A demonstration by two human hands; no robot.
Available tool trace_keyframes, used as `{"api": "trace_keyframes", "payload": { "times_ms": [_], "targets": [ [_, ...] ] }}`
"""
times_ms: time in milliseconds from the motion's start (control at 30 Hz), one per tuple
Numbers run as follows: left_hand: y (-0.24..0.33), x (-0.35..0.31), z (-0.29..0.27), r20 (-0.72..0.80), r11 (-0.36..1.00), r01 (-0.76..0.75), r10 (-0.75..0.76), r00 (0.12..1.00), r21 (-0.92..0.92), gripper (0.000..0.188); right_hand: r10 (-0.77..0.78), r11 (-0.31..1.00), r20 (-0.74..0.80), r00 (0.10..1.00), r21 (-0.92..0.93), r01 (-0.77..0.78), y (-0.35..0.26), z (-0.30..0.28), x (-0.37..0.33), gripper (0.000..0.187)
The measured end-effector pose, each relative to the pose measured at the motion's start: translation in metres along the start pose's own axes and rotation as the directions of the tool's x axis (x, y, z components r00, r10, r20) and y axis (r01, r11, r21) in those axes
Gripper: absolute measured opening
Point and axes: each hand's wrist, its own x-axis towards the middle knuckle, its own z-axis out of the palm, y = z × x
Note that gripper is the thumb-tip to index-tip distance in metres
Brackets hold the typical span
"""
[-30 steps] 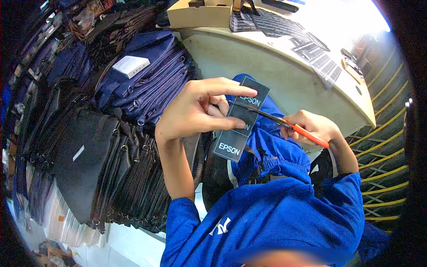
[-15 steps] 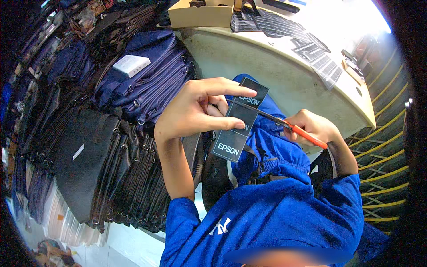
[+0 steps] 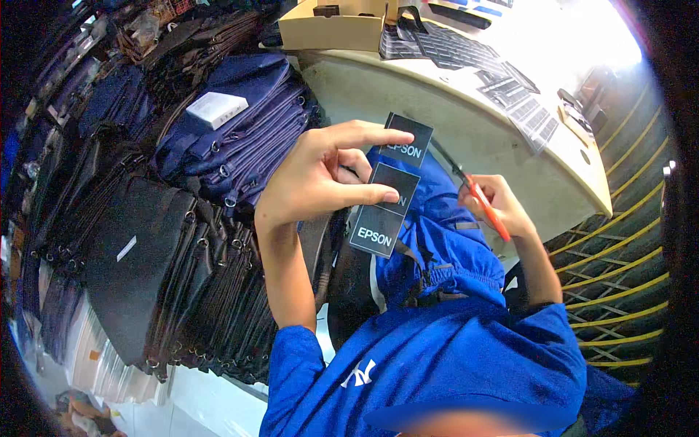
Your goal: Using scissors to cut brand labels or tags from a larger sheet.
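Note:
My left hand [image 3: 320,171] pinches two black label pieces with pale lettering. The upper label piece [image 3: 416,137] is under the index finger. Below it, a longer label strip [image 3: 373,231] of two printed panels lies under the thumb. A narrow gap separates the pieces. To their right, my right hand [image 3: 495,200] grips scissors [image 3: 477,191] with orange-red handles. The dark blades point up and left, just right of the upper piece and apart from the strip. Motion blurs the blades a little, so how far they are parted is hard to tell.
A pale table [image 3: 451,102] curves behind my hands, carrying a cardboard box [image 3: 331,33] and printed black label sheets [image 3: 524,109]. On the left are stacked navy bags [image 3: 255,124], with a small white box [image 3: 217,109] on top, and black bags [image 3: 138,269]. Yellow-edged metal latticework [image 3: 619,291] stands right.
The scissor blades lay across the label strip before; now they have drawn away to the right. The strip is parted into two pieces, both still in my left hand.

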Motion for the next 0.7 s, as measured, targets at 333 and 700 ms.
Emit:
{"api": "trace_keyframes", "payload": {
  "times_ms": [333,700],
  "targets": [
    [-0.017,0.025,0.030,0.196,0.991,-0.073,0.049,0.979,0.114,0.055,0.045,0.680,-0.386,0.921,0.688,0.255,-0.035,0.037,0.025,0.020],
    [-0.007,0.011,0.006,0.148,0.996,0.046,-0.033,0.988,-0.079,0.057,0.012,0.952,-0.653,0.757,0.239,0.191,0.036,-0.078,0.060,0.023]
  ]
}}
